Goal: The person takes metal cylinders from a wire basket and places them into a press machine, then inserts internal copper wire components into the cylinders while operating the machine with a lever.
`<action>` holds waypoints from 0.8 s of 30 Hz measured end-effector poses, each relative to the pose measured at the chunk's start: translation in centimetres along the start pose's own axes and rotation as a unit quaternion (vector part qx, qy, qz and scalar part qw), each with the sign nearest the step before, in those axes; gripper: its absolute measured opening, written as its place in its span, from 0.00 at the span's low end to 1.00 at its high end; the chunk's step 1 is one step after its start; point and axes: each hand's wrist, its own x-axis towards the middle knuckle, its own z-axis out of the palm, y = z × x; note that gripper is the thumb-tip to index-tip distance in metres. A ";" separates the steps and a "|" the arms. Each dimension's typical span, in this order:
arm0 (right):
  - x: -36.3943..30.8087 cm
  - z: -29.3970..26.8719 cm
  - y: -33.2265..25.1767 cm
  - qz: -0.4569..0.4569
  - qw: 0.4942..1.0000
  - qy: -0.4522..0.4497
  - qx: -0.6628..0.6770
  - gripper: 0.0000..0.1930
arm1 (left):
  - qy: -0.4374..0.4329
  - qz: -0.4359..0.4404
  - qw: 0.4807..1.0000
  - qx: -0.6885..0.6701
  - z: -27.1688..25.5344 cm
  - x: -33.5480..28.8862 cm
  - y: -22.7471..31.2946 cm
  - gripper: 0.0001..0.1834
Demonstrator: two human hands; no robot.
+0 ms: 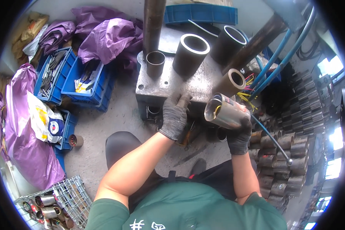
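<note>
My right hand (239, 136), in a dark grey glove, grips a shiny metal tube (230, 113) from its lower right side. The tube is tilted, its open end facing left, with something yellow visible inside. My left hand (174, 119), gloved too, rests at the front edge of a steel work plate (166, 90); its fingers are slightly apart and hold nothing I can see. On the plate stand a small thin-walled ring (155, 66), a large thick-walled cylinder (189, 59) and a dark cylinder (226, 48). Just behind the held tube is another thick-walled cylinder (228, 83).
Stacked metal tubes (281, 168) fill the right side. A ball-ended lever (274, 142) and blue hoses (285, 51) are nearby. Left are blue bins (67, 90), purple sheeting (30, 134) and a wire basket (71, 195) of tubes. A dark column (153, 27) rises behind the plate.
</note>
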 end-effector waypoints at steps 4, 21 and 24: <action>1.7 3.6 -2.1 -0.067 0.996 -0.032 -0.049 0.42 | -0.097 -0.070 0.993 0.000 0.7 1.4 -5.4 0.11; 19.5 20.1 -6.9 -0.398 0.616 -0.122 -0.668 0.51 | -0.457 0.090 0.634 0.618 2.4 -1.7 -4.8 0.22; 23.6 21.6 -8.4 -0.311 0.580 -0.154 -0.737 0.53 | -0.467 0.089 0.633 0.611 3.0 -2.1 -4.7 0.22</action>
